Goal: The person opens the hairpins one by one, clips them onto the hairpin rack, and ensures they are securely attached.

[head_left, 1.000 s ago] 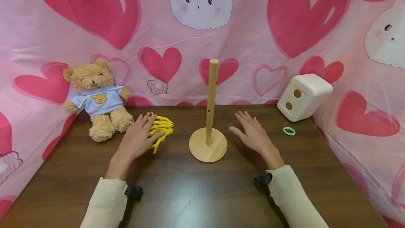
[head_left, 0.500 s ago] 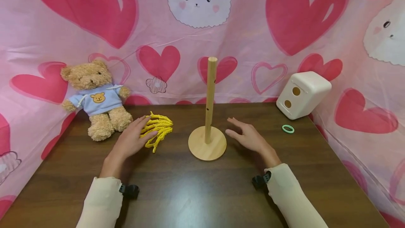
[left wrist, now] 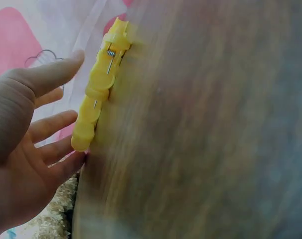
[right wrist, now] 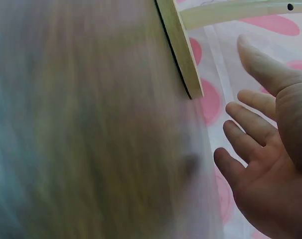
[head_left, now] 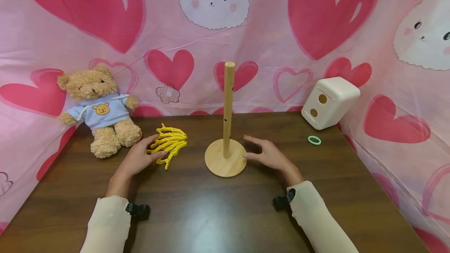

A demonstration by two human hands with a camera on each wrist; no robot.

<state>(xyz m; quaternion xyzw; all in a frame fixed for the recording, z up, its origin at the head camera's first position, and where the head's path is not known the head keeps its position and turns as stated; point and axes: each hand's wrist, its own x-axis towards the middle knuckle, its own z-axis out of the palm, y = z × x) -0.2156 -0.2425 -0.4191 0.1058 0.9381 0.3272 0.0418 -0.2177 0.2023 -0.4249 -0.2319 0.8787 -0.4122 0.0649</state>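
My left hand (head_left: 135, 160) is at the left end of a fan of yellow plastic, branch-like pieces (head_left: 171, 140), its thumb and fingers apart around that end. In the left wrist view these yellow pieces (left wrist: 98, 84) show small metal springs, and the fingertips come right up to their edge. My right hand (head_left: 270, 156) hovers at the right of a wooden stand, fingers spread loosely and thumb overlapping the rim of its round base (head_left: 222, 167). From that base rises an upright post (head_left: 228, 104) with small holes. The right wrist view shows the right palm (right wrist: 270, 179) holding nothing.
A teddy bear (head_left: 107, 110) in a blue sweater leans at the back left of the dark wooden table (head_left: 197, 214). At the back right are a white box with round holes (head_left: 332, 102) and a mint-green ring (head_left: 314, 140). A pink heart-print cloth (head_left: 274, 42) hangs behind.
Both hands have lowered; the left has drawn back toward the left end of the yellow pieces, and the right has come closer to the stand's base. The head view has shifted slightly right.
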